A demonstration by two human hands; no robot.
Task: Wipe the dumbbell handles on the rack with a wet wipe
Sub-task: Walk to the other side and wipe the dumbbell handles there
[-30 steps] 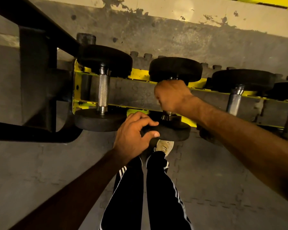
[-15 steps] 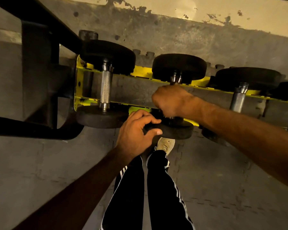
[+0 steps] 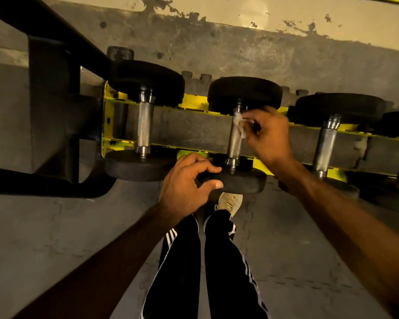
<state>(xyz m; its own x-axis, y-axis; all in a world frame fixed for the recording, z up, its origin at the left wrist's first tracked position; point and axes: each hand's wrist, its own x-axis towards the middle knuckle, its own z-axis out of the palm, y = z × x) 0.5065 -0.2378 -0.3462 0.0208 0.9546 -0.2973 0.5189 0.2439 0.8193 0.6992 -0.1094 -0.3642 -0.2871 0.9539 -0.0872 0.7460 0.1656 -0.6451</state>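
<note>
The right hand (image 3: 268, 137) is pinching a white wet wipe (image 3: 240, 125) between thumb and fingertips and pressing it against the far end of the knurled handle (image 3: 234, 146) of the middle dumbbell (image 3: 244, 90), which is lying across the yellow rack (image 3: 194, 101). The left hand (image 3: 187, 187) is gripping that dumbbell's near black head, fingers curled over the top and thumb on the near edge. Three white stripes are running down the black trousers (image 3: 226, 261), and a pale shoe (image 3: 230, 201) is showing just beneath the gripped head. The left dumbbell (image 3: 144, 127) is resting beside a black frame (image 3: 53, 111); the right dumbbell (image 3: 325, 141) is lying with its near head partly hidden behind the right forearm
</note>
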